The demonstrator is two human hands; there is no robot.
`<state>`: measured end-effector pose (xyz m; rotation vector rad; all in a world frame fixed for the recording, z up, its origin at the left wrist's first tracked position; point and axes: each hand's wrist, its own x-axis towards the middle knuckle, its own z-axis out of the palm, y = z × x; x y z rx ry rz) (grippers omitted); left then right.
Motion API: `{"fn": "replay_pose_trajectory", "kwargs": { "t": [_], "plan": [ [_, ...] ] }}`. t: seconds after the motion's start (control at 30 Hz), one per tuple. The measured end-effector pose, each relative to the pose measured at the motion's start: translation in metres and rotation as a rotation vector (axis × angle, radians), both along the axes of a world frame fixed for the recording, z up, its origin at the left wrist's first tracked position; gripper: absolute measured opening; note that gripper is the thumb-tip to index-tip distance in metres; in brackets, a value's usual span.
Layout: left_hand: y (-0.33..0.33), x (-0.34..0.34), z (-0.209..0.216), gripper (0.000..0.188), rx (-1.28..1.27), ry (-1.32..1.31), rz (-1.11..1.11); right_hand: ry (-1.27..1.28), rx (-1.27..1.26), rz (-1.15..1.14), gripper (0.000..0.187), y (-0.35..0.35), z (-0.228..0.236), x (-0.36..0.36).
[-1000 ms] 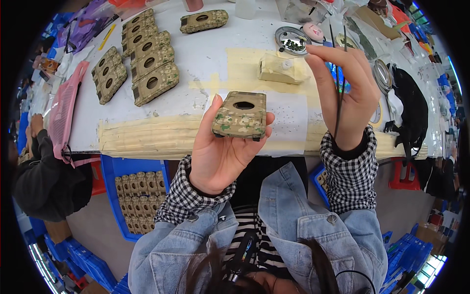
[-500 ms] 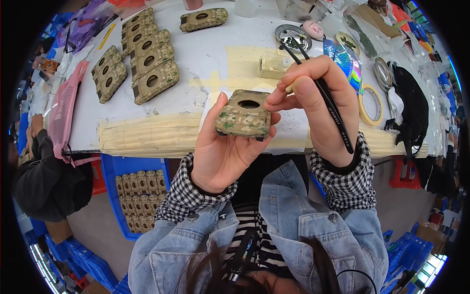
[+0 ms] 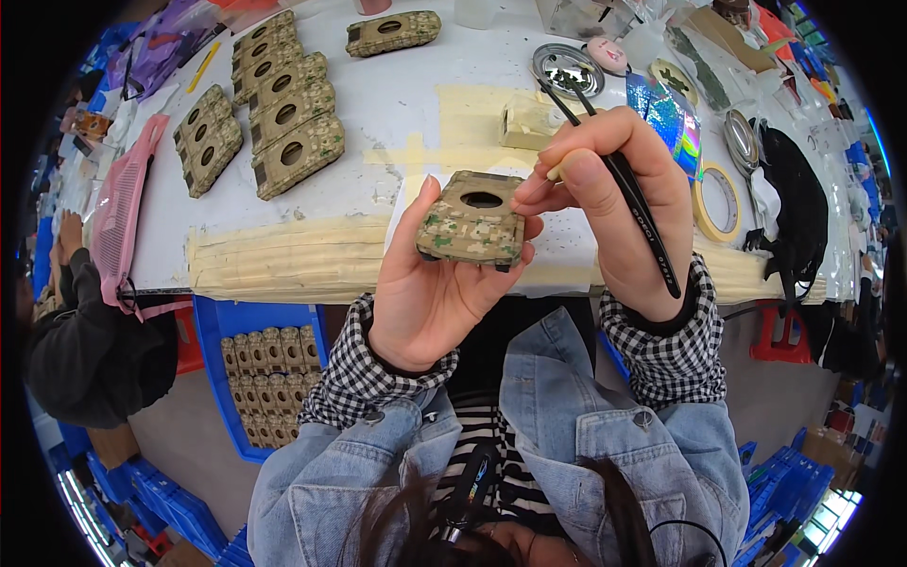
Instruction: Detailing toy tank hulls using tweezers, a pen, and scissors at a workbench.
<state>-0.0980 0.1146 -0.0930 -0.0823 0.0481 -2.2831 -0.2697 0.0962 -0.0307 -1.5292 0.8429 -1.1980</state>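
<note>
My left hand (image 3: 425,312) holds a camouflage-painted model tank hull (image 3: 463,231) with a round dark hole in its top, thumb on the left and fingers on the right. My right hand (image 3: 628,184) is closed around black tweezers (image 3: 644,227), whose tips point up and away from the hull. Between its thumb and fingers pokes a small pale yellow piece (image 3: 556,173), too small to name. Those fingertips touch the hull's right edge. Several similar hulls (image 3: 300,156) stand in rows at the left; one more hull (image 3: 392,36) lies at the back.
A round metal dish (image 3: 597,87) with small dark green bits lies beyond my right hand, near a cream block (image 3: 529,123). A tape roll (image 3: 732,227) is at the right. Below the table edge, a blue tray (image 3: 213,364) holds several hulls. A co-worker's dark sleeve (image 3: 104,350) shows at left.
</note>
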Motion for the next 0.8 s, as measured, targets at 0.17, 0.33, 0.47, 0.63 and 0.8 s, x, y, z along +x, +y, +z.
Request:
{"fn": "replay_pose_trajectory", "kwargs": {
  "t": [0.17,0.33,0.47,0.63,0.8],
  "plan": [
    [0.001,0.001,-0.002,0.062,0.065,0.035,0.003,-0.061,-0.005,-0.033,0.021,-0.004,0.0,-0.001],
    [0.0,0.003,-0.001,0.058,0.038,-0.017,-0.021,-0.15,-0.103,-0.262,0.017,-0.026,-0.004,-0.017],
    [0.0,0.005,-0.008,0.066,0.044,0.08,-0.022,0.233,-0.502,-0.457,0.013,-0.053,-0.02,-0.033],
    [0.001,0.01,-0.007,0.063,0.023,0.07,0.013,0.619,-0.737,-0.558,0.007,-0.059,-0.023,-0.031],
    [0.001,0.017,-0.012,0.065,-0.009,0.118,0.013,0.699,-0.617,-0.454,0.014,-0.051,-0.026,-0.034]
  ]
}}
